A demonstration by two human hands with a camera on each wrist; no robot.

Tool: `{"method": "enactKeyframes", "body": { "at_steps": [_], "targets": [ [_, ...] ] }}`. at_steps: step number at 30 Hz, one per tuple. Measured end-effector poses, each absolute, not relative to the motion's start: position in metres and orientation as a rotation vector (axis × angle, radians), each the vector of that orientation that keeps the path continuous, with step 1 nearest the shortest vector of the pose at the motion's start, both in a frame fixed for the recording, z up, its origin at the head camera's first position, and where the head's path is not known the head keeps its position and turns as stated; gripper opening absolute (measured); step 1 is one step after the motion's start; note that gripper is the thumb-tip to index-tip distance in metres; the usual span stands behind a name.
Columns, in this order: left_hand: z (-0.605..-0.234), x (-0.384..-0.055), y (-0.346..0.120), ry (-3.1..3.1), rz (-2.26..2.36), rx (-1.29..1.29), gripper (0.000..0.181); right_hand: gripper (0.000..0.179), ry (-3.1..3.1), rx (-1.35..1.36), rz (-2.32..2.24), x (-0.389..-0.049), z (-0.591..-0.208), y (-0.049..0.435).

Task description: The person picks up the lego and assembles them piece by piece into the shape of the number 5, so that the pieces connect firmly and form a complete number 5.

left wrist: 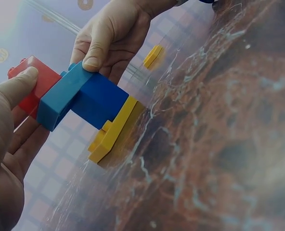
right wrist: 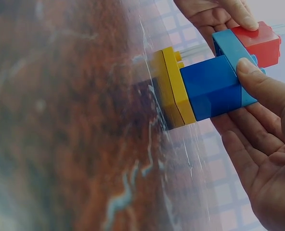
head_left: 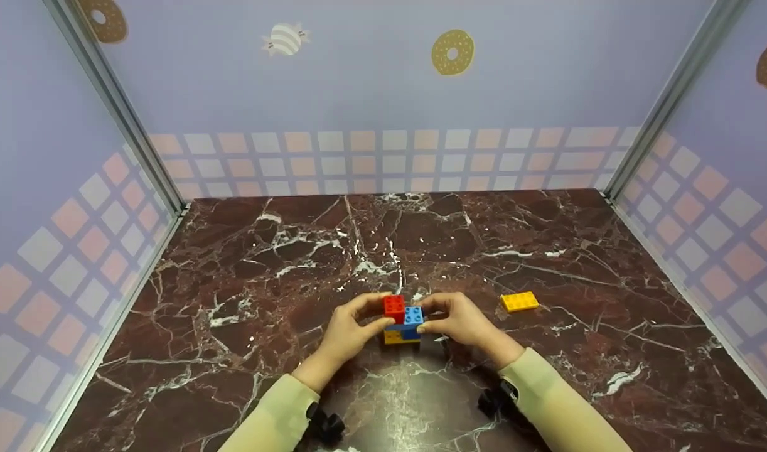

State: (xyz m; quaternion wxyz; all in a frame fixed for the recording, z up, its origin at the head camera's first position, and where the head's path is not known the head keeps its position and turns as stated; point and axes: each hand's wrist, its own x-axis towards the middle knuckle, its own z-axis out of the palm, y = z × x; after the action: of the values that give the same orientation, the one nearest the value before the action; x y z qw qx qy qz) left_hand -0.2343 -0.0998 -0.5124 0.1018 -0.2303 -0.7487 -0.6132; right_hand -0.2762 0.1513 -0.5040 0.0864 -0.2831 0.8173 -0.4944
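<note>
Three lilac walls (head_left: 358, 88) enclosed the workspace on my head view, with doughnut prints (head_left: 440, 53) above a band of pink and white squares (head_left: 363, 139), and grey metal strips (head_left: 665, 94) ran down the two far corners. Below them I saw the counter (head_left: 182, 326), polished and dark reddish-brown, crossed by pale marbled veins.

The left hand (head_left: 351, 324) pinched the red brick (head_left: 394, 306), its thumb on the near side and its fingers behind; the right hand (head_left: 459, 320) gripped the light blue brick (head_left: 413, 315) by its right end in the same way. Between them the stack (head_left: 403, 327) rose upright, midway between the counter's left and right edges and well apart from its back edge.

Long and flat, the light blue brick ran across the upper part, bare studs showing at its right and its left end overhanging. At the bottom I had a flat yellow base brick (left wrist: 114, 130) with bare studs at its left, close over the counter or touching it; I could not tell which. A loose yellow brick (head_left: 520, 302), flat and studded, lay nearer the counter's right edge. The glossy, taller dark blue brick (left wrist: 99, 99) joined the base's right end to the light blue brick, whose left end carried the smaller, blocky red one.
</note>
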Motion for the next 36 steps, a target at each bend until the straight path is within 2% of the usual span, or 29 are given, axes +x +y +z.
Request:
{"method": "enactKeyframes", "body": {
  "at_steps": [17,36],
  "targets": [
    [-0.5138,-0.2351,-0.0994,-2.234,-1.945,-0.576,0.048,0.038,2.425,-0.814,-1.476,-0.2764,-0.5060,0.1513],
    [-0.5152,-0.2359,-0.0999,-2.214,-1.939,-0.598,0.046,0.045,2.336,-0.857,-1.487,-0.2824,-0.5035,0.1609]
  ]
}}
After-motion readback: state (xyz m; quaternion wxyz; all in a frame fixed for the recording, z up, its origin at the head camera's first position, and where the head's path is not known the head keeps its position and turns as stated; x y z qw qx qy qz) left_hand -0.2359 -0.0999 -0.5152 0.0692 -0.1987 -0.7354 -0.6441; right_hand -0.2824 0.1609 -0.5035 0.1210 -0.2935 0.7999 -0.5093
